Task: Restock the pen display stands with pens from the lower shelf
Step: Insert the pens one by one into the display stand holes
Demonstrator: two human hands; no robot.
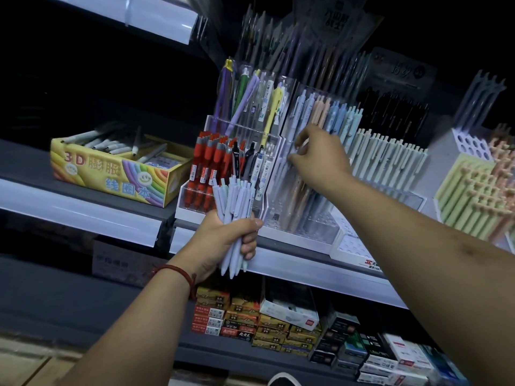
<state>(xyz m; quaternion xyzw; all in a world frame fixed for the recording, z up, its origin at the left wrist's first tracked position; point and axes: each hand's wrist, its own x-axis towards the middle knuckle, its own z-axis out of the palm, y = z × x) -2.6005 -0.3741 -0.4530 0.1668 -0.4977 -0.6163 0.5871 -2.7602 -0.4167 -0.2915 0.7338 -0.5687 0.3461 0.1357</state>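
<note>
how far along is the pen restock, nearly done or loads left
Roughly midway, at a guess. Done: the upper rows of the clear stand already hold pastel pens. In hand: the right hand is at the stand's left columns, seemingly placing a pen, though blur hides it. Left: the left hand grips a thick bundle of pens, and the stand's lower front holes look empty.

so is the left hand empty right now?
No, the left hand is closed around a bundle of pale pens, held in front of the shelf edge.
</note>
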